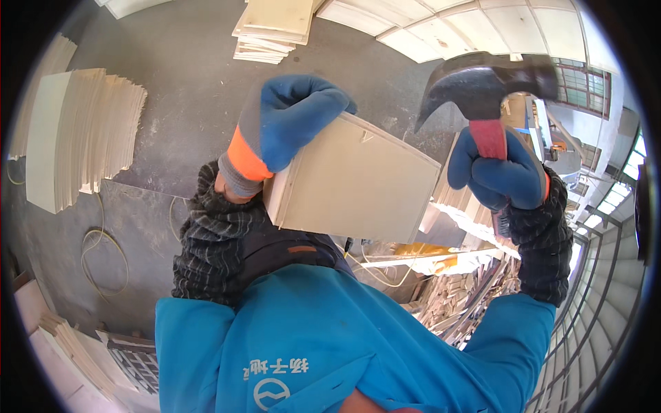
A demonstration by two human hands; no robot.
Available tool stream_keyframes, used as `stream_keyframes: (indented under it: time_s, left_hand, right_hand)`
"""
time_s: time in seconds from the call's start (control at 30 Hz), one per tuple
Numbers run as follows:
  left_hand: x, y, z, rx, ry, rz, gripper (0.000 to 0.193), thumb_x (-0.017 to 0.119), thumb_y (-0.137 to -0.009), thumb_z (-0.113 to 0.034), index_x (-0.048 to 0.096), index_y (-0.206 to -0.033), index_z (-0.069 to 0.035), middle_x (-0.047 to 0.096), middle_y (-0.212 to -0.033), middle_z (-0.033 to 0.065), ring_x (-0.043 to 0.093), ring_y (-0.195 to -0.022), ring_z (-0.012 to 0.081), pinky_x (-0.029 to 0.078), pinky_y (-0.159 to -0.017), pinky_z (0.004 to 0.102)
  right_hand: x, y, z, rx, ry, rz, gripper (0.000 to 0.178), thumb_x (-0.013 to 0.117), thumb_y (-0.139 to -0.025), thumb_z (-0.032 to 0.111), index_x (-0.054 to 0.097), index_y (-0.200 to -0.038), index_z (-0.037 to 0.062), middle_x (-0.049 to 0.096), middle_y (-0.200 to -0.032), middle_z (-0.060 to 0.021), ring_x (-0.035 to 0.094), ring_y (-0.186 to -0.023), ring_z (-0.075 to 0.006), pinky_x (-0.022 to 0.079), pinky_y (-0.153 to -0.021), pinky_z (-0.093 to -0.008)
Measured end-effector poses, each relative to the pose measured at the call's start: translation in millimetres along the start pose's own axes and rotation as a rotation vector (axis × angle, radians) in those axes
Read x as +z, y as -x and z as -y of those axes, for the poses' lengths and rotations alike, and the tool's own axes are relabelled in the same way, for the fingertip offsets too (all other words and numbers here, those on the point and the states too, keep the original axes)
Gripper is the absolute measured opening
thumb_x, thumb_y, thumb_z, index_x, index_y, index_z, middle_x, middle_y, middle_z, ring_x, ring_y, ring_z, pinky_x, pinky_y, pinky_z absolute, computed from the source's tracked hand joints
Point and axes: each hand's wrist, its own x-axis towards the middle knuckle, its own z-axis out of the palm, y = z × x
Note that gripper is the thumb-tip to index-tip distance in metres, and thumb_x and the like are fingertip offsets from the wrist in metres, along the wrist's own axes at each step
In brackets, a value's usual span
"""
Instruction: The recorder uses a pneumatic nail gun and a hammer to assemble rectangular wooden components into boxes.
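Observation:
My left hand (296, 117), in a blue glove with an orange cuff, is closed over the upper left edge of a pale wooden box (358, 182). The box is tilted in front of my body, with one broad flat face and a narrow side showing. A small nick or splinter marks its top edge. My right hand (499, 168), gloved the same way, is wrapped round the red handle of a claw hammer (492, 86). The hammer is raised to the right of the box and apart from it, its dark claw pointing left. My left fingertips are hidden behind the box.
Stacks of thin wooden boards (89, 138) stand at the left, with another board stack (272, 27) at the top. A yellowish hose (103, 258) lies coiled on the grey floor (179, 55). Wood scraps (461, 299) are heaped at the lower right, beside a barred metal frame (585, 316).

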Motion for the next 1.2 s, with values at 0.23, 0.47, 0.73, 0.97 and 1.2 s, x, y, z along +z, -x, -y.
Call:
stream_keyframes:
  time_s: [0.23,0.47,0.73,0.97,1.2]
  left_hand:
    - [-2.3,-2.3,5.3,0.168,-0.159,-0.001,0.022,0.070,-0.103,-0.018,0.081,-0.107,0.000,0.076,-0.093,0.0011,0.067,-0.084,0.0063,0.056,-0.075,0.0263]
    - [-2.0,-3.3,1.9,0.016,-0.021,-0.012,0.023,0.070,-0.103,-0.020,0.081,-0.106,0.000,0.076,-0.093,0.0009,0.067,-0.085,0.0065,0.056,-0.075,0.0261]
    - [4.4,2.1,-2.0,0.028,-0.128,-0.027,0.020,0.066,-0.106,-0.015,0.077,-0.107,0.001,0.077,-0.097,0.0044,0.070,-0.087,0.0096,0.056,-0.075,0.0274]
    - [8.4,-2.1,-1.7,0.005,-0.057,-0.076,0.021,0.066,-0.105,-0.016,0.079,-0.104,0.001,0.078,-0.097,0.0066,0.071,-0.086,0.0115,0.057,-0.076,0.0290]
    - [3.3,-3.2,1.0,0.008,0.012,-0.034,0.019,0.065,-0.106,-0.014,0.079,-0.107,0.000,0.078,-0.096,0.0051,0.071,-0.086,0.0099,0.057,-0.075,0.0273]
  right_hand:
    - [39.0,-32.0,6.4,0.017,0.045,0.148,0.025,0.062,-0.086,0.013,0.071,-0.100,-0.0043,0.057,-0.061,-0.0026,0.048,-0.047,-0.0088,0.035,-0.045,-0.0263]
    - [45.4,-36.3,-6.3,0.024,0.026,0.163,0.025,0.062,-0.092,0.019,0.072,-0.104,-0.0004,0.059,-0.064,-0.0013,0.052,-0.053,-0.0078,0.039,-0.051,-0.0269]
    - [52.9,-22.9,-15.0,0.036,-0.058,0.078,0.025,0.061,-0.089,0.017,0.072,-0.099,-0.0022,0.059,-0.063,-0.0009,0.052,-0.052,-0.0076,0.038,-0.051,-0.0262]
    - [22.7,15.4,-43.4,-0.008,-0.080,-0.101,0.024,0.062,-0.087,0.018,0.071,-0.096,-0.0030,0.055,-0.055,-0.0009,0.049,-0.043,-0.0087,0.034,-0.042,-0.0270]
    - [46.2,-8.5,-20.6,-0.015,-0.134,0.001,0.026,0.063,-0.093,0.019,0.072,-0.106,-0.0016,0.058,-0.064,-0.0003,0.050,-0.052,-0.0064,0.038,-0.050,-0.0261]
